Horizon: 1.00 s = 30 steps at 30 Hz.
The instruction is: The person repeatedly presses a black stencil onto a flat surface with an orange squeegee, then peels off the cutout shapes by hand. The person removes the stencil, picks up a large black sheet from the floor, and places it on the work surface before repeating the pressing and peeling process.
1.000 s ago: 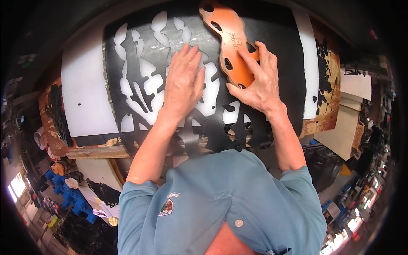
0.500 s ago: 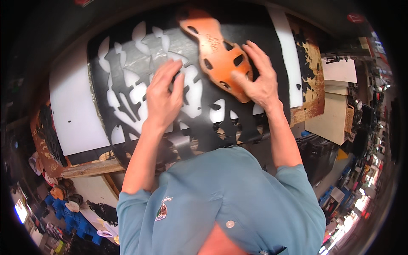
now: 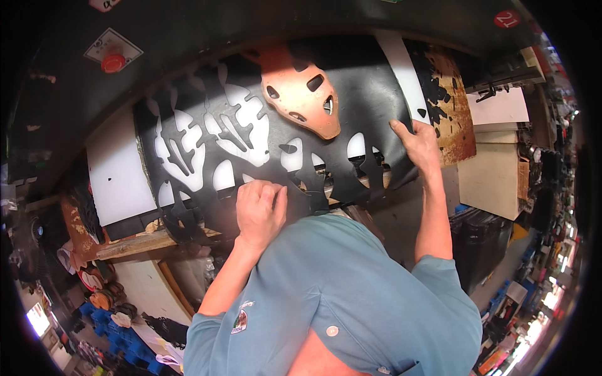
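A black flexible sheet [image 3: 370, 88] with rows of cut-out shapes lies over a white board [image 3: 118, 169]. On the sheet rests an orange cutting die [image 3: 295, 88], a long curved plate with several oval openings. Its far end is hidden under the dark machine head. My right hand [image 3: 419, 143] pinches the sheet's right edge, thumb on top. My left hand [image 3: 258, 210] is closed at the sheet's near edge, fingers curled against the cut strips there. Both hands are apart from the die.
Above the sheet hangs the dark machine head [image 3: 207, 25], with a red push button [image 3: 113, 62] at its left. A wooden beam [image 3: 141, 244] runs along the near left edge. Pale boards [image 3: 489, 172] stand at the right, beside dark stacked material [image 3: 480, 241].
Both hands have left the die area: the right moved outward to the sheet's edge, the left closed and came nearer to me. The die appears farther back, partly under the machine head.
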Tool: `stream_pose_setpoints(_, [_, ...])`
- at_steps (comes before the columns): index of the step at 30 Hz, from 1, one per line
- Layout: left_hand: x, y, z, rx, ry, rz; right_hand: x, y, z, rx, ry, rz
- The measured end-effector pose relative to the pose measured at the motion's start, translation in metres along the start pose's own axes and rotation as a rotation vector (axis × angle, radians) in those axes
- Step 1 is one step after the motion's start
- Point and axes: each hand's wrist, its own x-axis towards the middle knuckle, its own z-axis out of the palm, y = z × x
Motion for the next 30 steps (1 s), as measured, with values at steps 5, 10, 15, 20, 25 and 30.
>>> stream_pose_setpoints(5, [-0.005, -0.008, 0.007, 0.043, 0.066, 0.033, 0.019, 0.002, 0.009, -0.095, 0.152, -0.114])
stream_pose_setpoints(10, [-0.003, -0.005, 0.007, 0.044, 0.131, 0.068, 0.031, -0.002, 0.008, -0.309, 0.243, -0.133])
stream_pose_setpoints(15, [-0.004, -0.008, 0.007, 0.157, 0.149, 0.083, -0.007, -0.074, -0.007, -0.021, 0.550, -0.774])
stream_pose_setpoints(20, [-0.010, -0.011, 0.010, 0.203, 0.189, 0.075, -0.009, -0.110, 0.000, -0.115, 0.481, -1.026])
stream_pose_setpoints(25, [-0.013, -0.007, 0.017, 0.163, 0.290, 0.115, -0.042, -0.002, 0.016, -0.043, 0.480, -0.760])
stream_pose_setpoints(30, [-0.011, -0.003, 0.017, 0.198, 0.242, 0.043, -0.044, 0.054, 0.050, -0.260, 0.675, -0.657])
